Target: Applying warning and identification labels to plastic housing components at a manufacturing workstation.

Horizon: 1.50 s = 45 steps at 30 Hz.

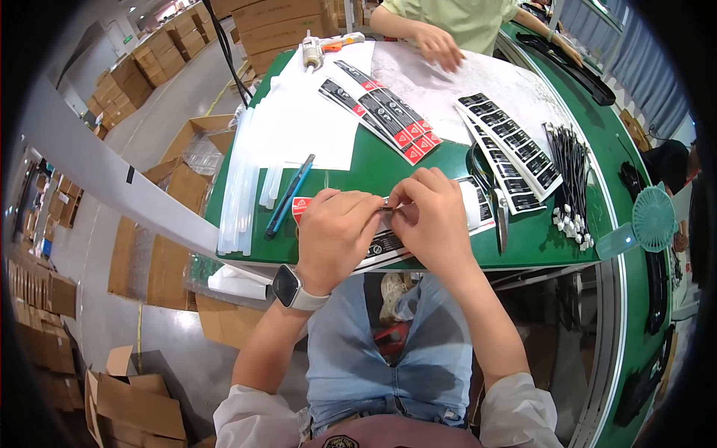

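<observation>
My left hand (pixel 336 235) and my right hand (pixel 431 216) meet at the near edge of the green table. Between their pinched fingertips is a small dark piece (pixel 386 208), too small to make out its kind. Below the hands lies a black-and-white label sheet (pixel 385 245), largely covered by them. A red-cornered label (pixel 299 207) peeks out beside my left hand. Left of that hand lies a blue utility knife (pixel 290 196). To the right of my right hand is a pair of scissors (pixel 501 220), next to a roll of white labels (pixel 472 203).
Translucent sticks (pixel 240 187) lie at the left table edge. Farther back are a glue gun (pixel 323 48), red-and-black label strips (pixel 392 112) and black label sheets (pixel 511 145). Black cables (pixel 571 179) and a green handheld fan (pixel 652 219) are right. Across the table shows a co-worker's hand (pixel 439 49).
</observation>
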Each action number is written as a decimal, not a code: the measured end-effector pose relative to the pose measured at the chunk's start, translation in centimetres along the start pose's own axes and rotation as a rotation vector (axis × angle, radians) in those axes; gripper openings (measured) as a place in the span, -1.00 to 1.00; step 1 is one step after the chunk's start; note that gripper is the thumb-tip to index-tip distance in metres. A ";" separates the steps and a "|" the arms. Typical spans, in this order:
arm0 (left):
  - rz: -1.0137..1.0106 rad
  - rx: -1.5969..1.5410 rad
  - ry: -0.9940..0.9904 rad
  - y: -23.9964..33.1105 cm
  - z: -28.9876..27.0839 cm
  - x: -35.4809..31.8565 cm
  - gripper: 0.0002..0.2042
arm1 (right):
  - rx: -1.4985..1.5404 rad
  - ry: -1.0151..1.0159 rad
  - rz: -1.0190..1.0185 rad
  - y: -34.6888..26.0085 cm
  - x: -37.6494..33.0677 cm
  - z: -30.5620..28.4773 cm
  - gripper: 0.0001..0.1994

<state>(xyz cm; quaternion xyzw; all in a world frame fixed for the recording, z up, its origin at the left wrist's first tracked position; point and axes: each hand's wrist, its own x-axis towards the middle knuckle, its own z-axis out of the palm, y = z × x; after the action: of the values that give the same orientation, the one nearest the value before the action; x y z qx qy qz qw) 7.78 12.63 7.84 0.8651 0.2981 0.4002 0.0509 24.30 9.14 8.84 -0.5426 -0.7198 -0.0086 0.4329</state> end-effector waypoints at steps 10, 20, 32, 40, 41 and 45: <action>-0.064 -0.013 -0.106 0.3 -0.5 0.2 -0.68 | -0.053 0.143 -0.266 0.0 -0.5 0.7 -0.84; -0.210 -0.165 -0.121 0.6 -2.3 0.3 -0.70 | 0.387 -0.002 0.018 -1.3 -3.1 -0.2 -0.84; -0.443 -0.751 -0.523 -3.6 -4.7 0.9 -0.44 | 0.251 -0.024 -0.330 -3.8 -5.4 -1.8 -0.81; -0.045 -0.240 -0.307 -1.8 -5.1 1.5 -0.70 | 0.953 -0.476 0.188 -1.4 -18.7 -0.1 -0.91; -0.022 -0.237 -0.239 -0.8 -5.1 1.8 -0.70 | 0.881 -0.527 0.370 0.2 -20.5 1.2 -0.94; 0.047 -1.067 -0.026 5.2 -6.0 2.2 -0.80 | 0.975 -0.147 1.120 5.2 -25.5 7.1 -0.85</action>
<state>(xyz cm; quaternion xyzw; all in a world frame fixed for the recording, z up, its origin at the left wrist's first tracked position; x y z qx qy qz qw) 7.03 8.69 15.01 0.7302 0.0327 0.4865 0.4785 25.01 -5.03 -14.11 -0.5738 -0.2848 0.5699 0.5146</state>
